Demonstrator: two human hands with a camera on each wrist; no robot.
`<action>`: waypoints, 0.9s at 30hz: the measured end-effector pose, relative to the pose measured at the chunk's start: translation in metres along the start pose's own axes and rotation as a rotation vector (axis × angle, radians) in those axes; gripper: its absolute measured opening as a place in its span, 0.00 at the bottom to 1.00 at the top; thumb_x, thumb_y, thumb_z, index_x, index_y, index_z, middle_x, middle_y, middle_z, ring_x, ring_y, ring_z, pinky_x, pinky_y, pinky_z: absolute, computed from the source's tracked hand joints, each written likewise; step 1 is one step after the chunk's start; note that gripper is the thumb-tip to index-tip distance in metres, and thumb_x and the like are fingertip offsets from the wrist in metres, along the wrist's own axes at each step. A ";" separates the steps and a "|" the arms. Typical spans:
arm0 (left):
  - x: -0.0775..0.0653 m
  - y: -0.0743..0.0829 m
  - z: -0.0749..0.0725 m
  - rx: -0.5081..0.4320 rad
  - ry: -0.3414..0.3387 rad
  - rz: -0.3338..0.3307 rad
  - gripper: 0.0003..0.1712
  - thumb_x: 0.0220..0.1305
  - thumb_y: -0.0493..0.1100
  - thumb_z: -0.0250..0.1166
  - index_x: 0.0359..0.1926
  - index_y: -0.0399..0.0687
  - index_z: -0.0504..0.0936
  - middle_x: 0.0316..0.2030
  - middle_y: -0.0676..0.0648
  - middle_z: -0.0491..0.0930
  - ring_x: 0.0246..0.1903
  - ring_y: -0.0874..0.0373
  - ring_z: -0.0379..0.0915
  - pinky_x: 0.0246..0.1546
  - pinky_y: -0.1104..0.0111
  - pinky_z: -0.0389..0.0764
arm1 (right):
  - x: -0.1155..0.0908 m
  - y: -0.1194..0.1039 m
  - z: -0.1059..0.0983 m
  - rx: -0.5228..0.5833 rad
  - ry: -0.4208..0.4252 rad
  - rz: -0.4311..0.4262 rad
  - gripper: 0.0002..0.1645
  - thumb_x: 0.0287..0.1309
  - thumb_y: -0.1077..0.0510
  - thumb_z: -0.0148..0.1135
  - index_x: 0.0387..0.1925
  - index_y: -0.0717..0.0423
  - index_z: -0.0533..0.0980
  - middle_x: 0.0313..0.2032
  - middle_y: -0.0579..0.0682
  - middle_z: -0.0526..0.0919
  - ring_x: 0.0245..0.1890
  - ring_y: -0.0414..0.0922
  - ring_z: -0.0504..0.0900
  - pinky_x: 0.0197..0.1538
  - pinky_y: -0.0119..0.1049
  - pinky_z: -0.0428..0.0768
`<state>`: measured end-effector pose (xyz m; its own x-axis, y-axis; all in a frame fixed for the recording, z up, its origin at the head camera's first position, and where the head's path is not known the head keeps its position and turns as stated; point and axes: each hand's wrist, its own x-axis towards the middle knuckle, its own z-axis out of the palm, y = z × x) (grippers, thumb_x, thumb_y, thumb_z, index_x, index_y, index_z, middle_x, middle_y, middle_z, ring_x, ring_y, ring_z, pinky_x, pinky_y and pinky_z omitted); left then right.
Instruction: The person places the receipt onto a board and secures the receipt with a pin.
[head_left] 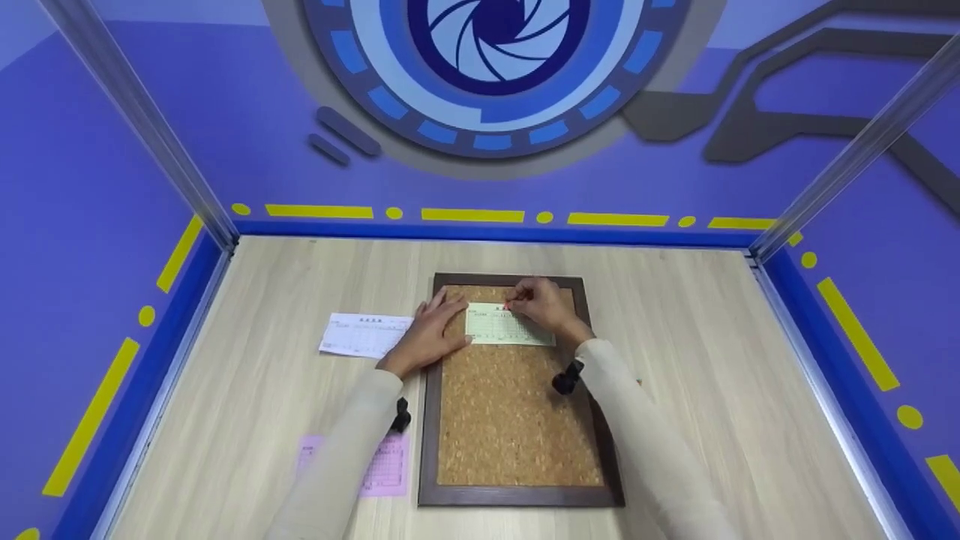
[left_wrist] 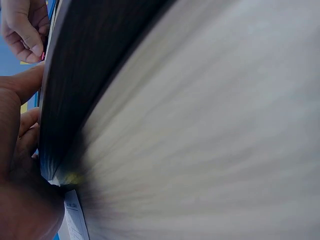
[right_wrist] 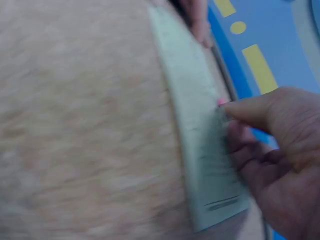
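A corkboard (head_left: 517,420) with a dark brown frame lies on the table, and a pale green printed slip (head_left: 495,328) rests across its upper part. At the slip's top edge my right hand (head_left: 541,304) pinches a small red push pin (head_left: 507,305) between thumb and fingertips. The right wrist view shows the pin (right_wrist: 221,101) right at the paper's edge, its point hidden. My left hand (head_left: 433,335) reaches over the frame's left side, fingers extended, with thumb and fingertip at the slip's left end. In the left wrist view the board's frame (left_wrist: 75,65) stands beside that hand.
White printed slips (head_left: 360,334) lie on the table left of the board, partly under my left hand. Nearer, a pink printed slip (head_left: 386,469) is partly covered by my left sleeve. Blue panels (head_left: 150,247) enclose the table (head_left: 697,337) at the back and both sides.
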<state>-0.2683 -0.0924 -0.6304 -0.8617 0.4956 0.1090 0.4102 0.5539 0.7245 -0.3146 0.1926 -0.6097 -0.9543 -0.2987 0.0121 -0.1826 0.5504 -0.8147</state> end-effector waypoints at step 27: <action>0.000 0.002 -0.002 0.032 -0.018 -0.037 0.42 0.73 0.48 0.72 0.81 0.39 0.70 0.84 0.39 0.62 0.87 0.39 0.39 0.83 0.35 0.41 | -0.006 0.007 0.014 -0.024 0.137 -0.097 0.04 0.63 0.68 0.77 0.36 0.59 0.93 0.36 0.52 0.89 0.39 0.44 0.82 0.44 0.34 0.77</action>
<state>-0.2680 -0.0925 -0.6274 -0.8711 0.4862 0.0695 0.3874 0.5929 0.7060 -0.3066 0.1876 -0.6237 -0.9550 -0.2429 0.1702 -0.2792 0.5428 -0.7921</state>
